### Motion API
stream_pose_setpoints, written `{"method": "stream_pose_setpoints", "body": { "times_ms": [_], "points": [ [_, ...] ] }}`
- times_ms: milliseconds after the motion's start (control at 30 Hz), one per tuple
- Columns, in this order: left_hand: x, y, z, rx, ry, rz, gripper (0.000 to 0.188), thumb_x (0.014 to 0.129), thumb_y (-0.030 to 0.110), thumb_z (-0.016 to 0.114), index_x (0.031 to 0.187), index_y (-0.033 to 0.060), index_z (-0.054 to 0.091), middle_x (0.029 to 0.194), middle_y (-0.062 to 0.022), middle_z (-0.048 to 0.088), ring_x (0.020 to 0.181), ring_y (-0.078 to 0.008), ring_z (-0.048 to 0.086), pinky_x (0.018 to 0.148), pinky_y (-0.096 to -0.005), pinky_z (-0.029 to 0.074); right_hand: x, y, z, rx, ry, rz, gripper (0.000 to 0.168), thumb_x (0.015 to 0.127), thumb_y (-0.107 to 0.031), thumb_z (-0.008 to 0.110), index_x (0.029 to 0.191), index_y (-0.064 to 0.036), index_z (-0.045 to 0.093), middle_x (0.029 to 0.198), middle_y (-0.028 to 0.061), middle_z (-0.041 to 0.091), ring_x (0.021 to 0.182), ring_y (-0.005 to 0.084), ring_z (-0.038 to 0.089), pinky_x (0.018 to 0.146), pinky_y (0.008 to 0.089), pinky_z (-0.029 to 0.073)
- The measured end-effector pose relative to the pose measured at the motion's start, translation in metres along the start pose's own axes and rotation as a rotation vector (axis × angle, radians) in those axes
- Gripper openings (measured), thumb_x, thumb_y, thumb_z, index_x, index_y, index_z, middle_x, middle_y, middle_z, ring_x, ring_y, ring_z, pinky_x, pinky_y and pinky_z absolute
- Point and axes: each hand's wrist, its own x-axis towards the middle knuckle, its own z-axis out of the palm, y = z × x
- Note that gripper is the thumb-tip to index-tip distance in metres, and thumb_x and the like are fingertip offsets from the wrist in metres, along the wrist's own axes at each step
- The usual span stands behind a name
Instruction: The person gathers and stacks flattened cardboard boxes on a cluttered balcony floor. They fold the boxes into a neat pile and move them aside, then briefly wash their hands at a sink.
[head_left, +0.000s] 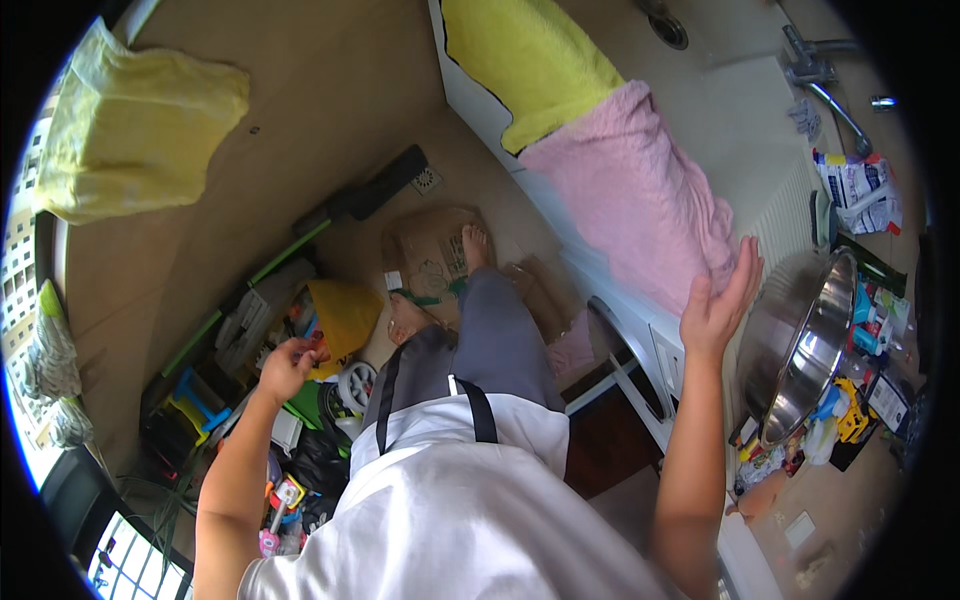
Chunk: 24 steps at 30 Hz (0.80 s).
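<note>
A pink towel (622, 202) hangs over the front edge of a white laundry sink. My right hand (720, 307) is against the towel's near end, its thumb apart from the extended fingers, and does not grip the cloth. Beside the pink towel, overlapping it, a yellow cloth (532, 67) with a dark border drapes over the same edge. My left hand (286, 369) hovers low on the left with fingers curled, above a heap of toys and near a yellow bag (341, 319). Whether something small is between its fingertips is unclear.
A steel basin (802, 352) leans at the sink's right end, by a wall faucet (814, 71). Below the sink is a front-loading washer with its round door (626, 352) ajar. Flattened cardboard (427, 251) lies under my bare feet. A pale yellow towel (142, 135) hangs at left.
</note>
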Motion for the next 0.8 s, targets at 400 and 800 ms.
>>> {"method": "stream_pose_setpoints", "body": {
  "times_ms": [400, 800],
  "points": [
    [-0.113, -0.063, 0.202, -0.326, 0.052, -0.312, 0.032, 0.095, 0.02, 0.066, 0.12, -0.0016, 0.064, 0.099, -0.0121, 0.072, 0.088, -0.0193, 0.068, 0.082, -0.0332, 0.054, -0.005, 0.011, 0.001, 0.07, 0.015, -0.078, 0.07, 0.104, -0.049, 0.045, 0.148, 0.005, 0.039, 0.151, 0.0282, 0.042, 0.141, 0.0454, 0.036, 0.117, 0.0546, 0.025],
    [-0.194, -0.061, 0.37, -0.774, 0.112, -0.291, 0.035, 0.095, 0.018, 0.068, 0.122, -0.0041, 0.062, 0.105, -0.0161, 0.072, 0.091, -0.0218, 0.071, 0.084, -0.0329, 0.056, -0.012, -0.001, 0.001, 0.235, 0.202, -0.106, 0.056, 0.104, -0.035, 0.053, 0.141, 0.007, 0.047, 0.145, 0.0238, 0.05, 0.137, 0.0373, 0.045, 0.116, 0.046, 0.032]
  ]
}}
